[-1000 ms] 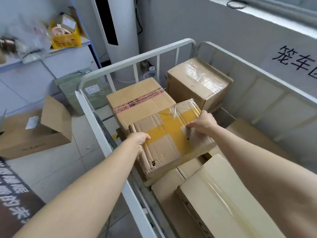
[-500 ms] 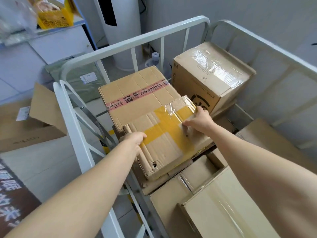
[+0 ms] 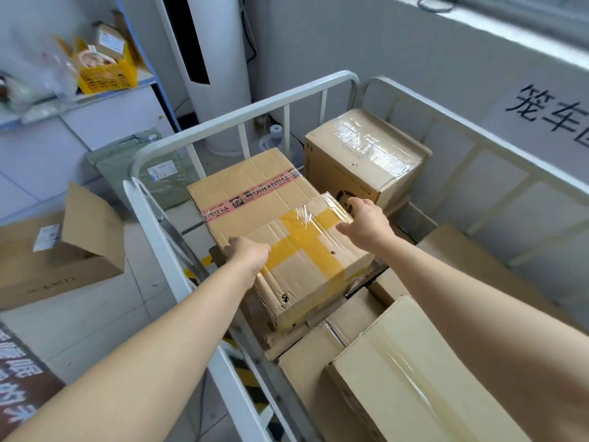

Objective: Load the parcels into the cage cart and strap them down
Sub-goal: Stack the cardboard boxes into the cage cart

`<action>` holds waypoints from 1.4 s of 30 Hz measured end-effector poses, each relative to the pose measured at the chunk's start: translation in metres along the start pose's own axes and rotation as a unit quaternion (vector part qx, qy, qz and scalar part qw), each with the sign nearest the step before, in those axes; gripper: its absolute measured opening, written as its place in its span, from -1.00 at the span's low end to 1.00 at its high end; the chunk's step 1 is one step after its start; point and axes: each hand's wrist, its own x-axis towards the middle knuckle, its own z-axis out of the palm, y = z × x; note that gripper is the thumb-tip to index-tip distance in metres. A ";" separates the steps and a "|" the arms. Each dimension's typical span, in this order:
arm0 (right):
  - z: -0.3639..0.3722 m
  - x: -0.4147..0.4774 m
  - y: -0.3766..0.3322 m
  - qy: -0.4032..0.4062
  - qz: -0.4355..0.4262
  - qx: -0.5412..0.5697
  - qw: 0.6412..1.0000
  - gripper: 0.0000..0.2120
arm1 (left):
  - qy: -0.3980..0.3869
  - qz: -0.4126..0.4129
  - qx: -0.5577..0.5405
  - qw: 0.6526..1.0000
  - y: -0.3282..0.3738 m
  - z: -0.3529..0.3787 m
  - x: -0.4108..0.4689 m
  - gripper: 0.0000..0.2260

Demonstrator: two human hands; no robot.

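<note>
Seating yellow-taped parcel (image 3: 306,260) on lower cartons inside cage cart (image 3: 242,113), close by pink-taped box (image 3: 251,193) — probably packing tight before strapping. Left grip (image 3: 248,253): curled round near-left edge. Right grip (image 3: 366,221): on far corner, fingers bent — pinching or pressing, cannot tell.

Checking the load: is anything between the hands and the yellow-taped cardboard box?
Nothing visible does. The left hand grips the yellow-taped cardboard box at its left corner; the right hand holds its far corner. It lies inside the white metal cage cart.
</note>
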 end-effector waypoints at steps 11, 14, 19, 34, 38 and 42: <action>-0.121 -0.200 -0.033 0.064 -0.084 -0.111 0.988 -0.63 | -0.045 0.349 0.188 0.917 0.021 -0.056 -0.197 -0.58; -0.143 -0.256 -0.027 0.082 -0.082 -0.151 0.982 -0.65 | -0.055 0.420 0.244 0.872 0.018 -0.058 -0.251 -0.60; -0.179 -0.340 0.001 0.125 -0.035 -0.209 0.969 -0.57 | -0.067 0.507 0.315 0.800 0.016 -0.042 -0.332 -0.58; -0.244 -0.609 0.210 0.172 0.218 -0.245 0.929 -0.52 | -0.065 0.772 0.365 0.516 -0.047 0.144 -0.595 -0.55; -0.250 -0.687 0.285 0.183 0.246 -0.253 0.917 -0.53 | -0.018 0.815 0.339 0.469 -0.089 0.206 -0.675 -0.61; -0.256 -0.770 0.358 0.207 0.248 -0.259 0.910 -0.52 | 0.074 0.849 0.308 0.422 -0.134 0.268 -0.757 -0.61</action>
